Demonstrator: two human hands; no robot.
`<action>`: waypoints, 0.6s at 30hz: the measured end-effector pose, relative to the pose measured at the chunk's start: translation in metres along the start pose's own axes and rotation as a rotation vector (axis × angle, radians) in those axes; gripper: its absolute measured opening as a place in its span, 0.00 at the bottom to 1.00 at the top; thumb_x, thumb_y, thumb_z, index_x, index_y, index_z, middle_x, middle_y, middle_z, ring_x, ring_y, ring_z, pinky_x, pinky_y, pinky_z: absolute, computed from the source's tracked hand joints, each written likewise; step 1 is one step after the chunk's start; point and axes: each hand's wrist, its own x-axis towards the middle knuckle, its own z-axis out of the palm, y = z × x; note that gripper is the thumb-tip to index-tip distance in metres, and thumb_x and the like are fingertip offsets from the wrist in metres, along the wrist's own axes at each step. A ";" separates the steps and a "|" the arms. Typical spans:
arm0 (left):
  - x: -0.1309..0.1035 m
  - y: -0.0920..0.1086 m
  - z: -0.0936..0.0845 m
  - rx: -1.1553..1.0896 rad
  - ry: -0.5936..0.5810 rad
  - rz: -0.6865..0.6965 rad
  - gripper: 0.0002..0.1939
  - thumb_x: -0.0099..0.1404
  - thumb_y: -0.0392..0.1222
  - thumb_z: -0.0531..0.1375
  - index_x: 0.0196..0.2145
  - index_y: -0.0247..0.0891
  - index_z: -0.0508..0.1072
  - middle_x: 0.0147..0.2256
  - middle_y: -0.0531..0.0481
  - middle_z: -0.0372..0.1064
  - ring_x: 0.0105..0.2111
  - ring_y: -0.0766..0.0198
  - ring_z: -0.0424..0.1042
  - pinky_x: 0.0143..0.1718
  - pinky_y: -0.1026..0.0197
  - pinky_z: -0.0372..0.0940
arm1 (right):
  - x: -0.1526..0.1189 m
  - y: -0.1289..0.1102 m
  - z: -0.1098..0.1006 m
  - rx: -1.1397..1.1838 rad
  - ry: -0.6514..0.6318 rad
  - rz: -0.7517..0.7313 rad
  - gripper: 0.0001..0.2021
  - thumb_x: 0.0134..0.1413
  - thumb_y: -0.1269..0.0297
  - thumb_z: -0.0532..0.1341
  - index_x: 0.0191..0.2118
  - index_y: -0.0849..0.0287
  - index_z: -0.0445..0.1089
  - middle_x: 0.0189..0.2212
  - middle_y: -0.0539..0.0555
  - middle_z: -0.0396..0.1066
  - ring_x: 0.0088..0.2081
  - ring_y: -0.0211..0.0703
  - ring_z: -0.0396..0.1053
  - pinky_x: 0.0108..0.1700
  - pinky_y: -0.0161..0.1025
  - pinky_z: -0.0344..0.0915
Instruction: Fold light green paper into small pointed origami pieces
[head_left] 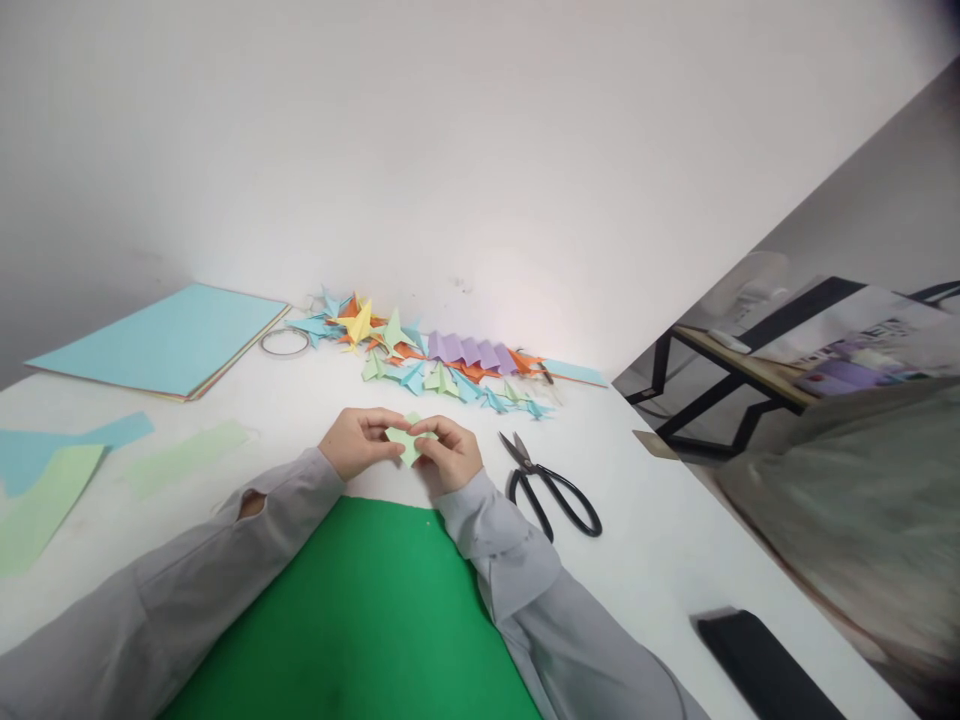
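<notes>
Paper point(406, 440), pale green and folded to a small diamond, sits between two bare hands above a white surface point(637, 540). The left grip point(360, 443) is closed on its left side, thumb and fingers pinching the edge; the right grip point(452, 455) pinches the opposite side, so that the two sets of fingertips nearly meet across the piece. Grey sleeves point(517, 545) cover both forearms, with a bright green expanse point(345, 610) between them on the wearer's side of the grip. Just right of the right grip lie black-handled scissors point(529, 467), blades slightly parted and pointing away from the wearer. Beyond the grip, toward the wall, folded paper figures point(358, 322) in blue, yellow, orange and green crowd together with a pleated purple strip point(469, 352). Farther out and left of the grip, a thin ring point(285, 356) lies near a stack of coloured sheets point(165, 340), light blue on top. Blue offcuts point(120, 430) and green offcuts point(52, 510) spread well to the left of the left grip. Well right of the right grip, nearer the wearer, rests a flat black object point(765, 660).
</notes>
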 end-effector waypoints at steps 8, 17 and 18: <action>0.002 -0.002 -0.002 -0.074 -0.036 -0.006 0.20 0.32 0.34 0.70 0.29 0.31 0.77 0.38 0.43 0.71 0.25 0.68 0.69 0.27 0.62 0.67 | 0.003 0.000 -0.005 0.073 -0.091 0.043 0.07 0.29 0.69 0.62 0.24 0.58 0.71 0.09 0.43 0.63 0.13 0.34 0.60 0.18 0.32 0.55; 0.004 -0.007 -0.005 -0.101 -0.031 -0.077 0.20 0.36 0.36 0.69 0.31 0.30 0.76 0.22 0.48 0.73 0.21 0.66 0.70 0.28 0.61 0.65 | 0.003 -0.001 -0.006 0.169 -0.118 0.084 0.07 0.29 0.68 0.63 0.24 0.59 0.73 0.12 0.45 0.67 0.13 0.33 0.61 0.19 0.33 0.58; 0.003 -0.006 -0.005 -0.097 -0.030 -0.085 0.20 0.36 0.37 0.69 0.31 0.30 0.76 0.21 0.48 0.72 0.20 0.66 0.69 0.27 0.61 0.65 | 0.003 -0.001 -0.006 0.160 -0.117 0.080 0.07 0.29 0.68 0.64 0.24 0.59 0.73 0.11 0.45 0.67 0.13 0.33 0.60 0.19 0.32 0.57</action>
